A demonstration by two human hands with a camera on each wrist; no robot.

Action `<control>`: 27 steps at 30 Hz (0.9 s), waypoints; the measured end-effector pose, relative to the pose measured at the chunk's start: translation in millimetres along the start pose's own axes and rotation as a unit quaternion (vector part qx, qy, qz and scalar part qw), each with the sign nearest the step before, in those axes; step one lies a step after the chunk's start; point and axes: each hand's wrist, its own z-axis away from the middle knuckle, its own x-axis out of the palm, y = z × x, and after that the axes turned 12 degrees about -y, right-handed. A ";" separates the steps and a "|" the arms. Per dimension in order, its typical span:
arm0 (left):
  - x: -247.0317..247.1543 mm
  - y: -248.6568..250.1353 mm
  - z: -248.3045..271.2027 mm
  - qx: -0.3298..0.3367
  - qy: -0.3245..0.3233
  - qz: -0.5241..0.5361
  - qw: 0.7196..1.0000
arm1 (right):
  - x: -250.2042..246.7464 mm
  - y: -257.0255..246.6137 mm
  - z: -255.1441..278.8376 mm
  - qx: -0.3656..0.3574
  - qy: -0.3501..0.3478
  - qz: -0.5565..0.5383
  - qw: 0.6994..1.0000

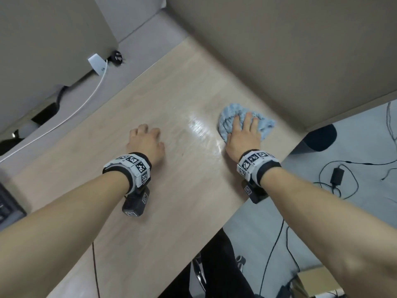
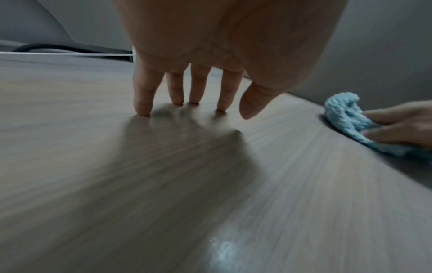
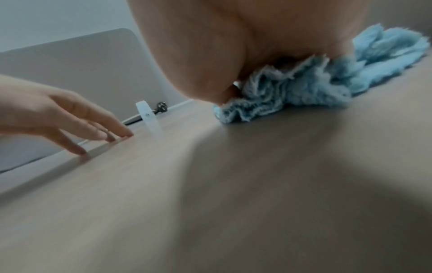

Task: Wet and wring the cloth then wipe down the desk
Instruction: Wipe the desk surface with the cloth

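Note:
A crumpled light-blue cloth (image 1: pixel 228 117) lies on the pale wood desk (image 1: pixel 171 201), near its right edge and close to the beige partition. My right hand (image 1: pixel 242 134) presses down on it, fingers spread and fairly straight; the cloth (image 3: pixel 304 88) bunches out from under the palm (image 3: pixel 210 46). A shiny wet streak (image 1: pixel 199 130) runs just left of the cloth. My left hand (image 1: pixel 146 140) rests on the bare desk to the left, its fingertips (image 2: pixel 145 109) touching the wood and holding nothing. The left wrist view shows the cloth (image 2: pixel 343 114) under the right hand (image 2: pixel 402 125).
A white charger (image 1: pixel 97 63) with a white cable and a black plug (image 1: pixel 117 57) sit at the far left desk edge. A keyboard corner (image 1: pixel 8 203) shows at the left. Beyond the right edge lie a dark bin (image 1: pixel 320 136), floor cables with a power brick (image 1: pixel 337 175), and a box (image 1: pixel 318 282).

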 end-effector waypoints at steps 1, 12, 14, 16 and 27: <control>-1.0 0.4 -0.3 -0.001 -0.001 0.002 1.000 | -2.9 -13.3 -4.8 -0.004 -0.010 0.002 1.000; -11.2 0.5 1.1 -0.012 -0.017 0.014 1.000 | -21.4 48.2 -31.9 -0.174 0.008 0.129 0.976; -13.4 1.7 1.5 -0.012 -0.018 0.018 1.000 | -42.6 36.7 -65.8 -0.131 0.015 0.107 0.985; -13.0 2.5 2.4 -0.014 -0.014 0.015 1.000 | -60.6 10.1 -91.7 -0.098 0.021 0.079 0.992; -13.5 16.0 -4.4 -0.025 0.019 0.037 0.999 | -50.0 -18.2 -74.1 -0.172 0.003 0.112 0.979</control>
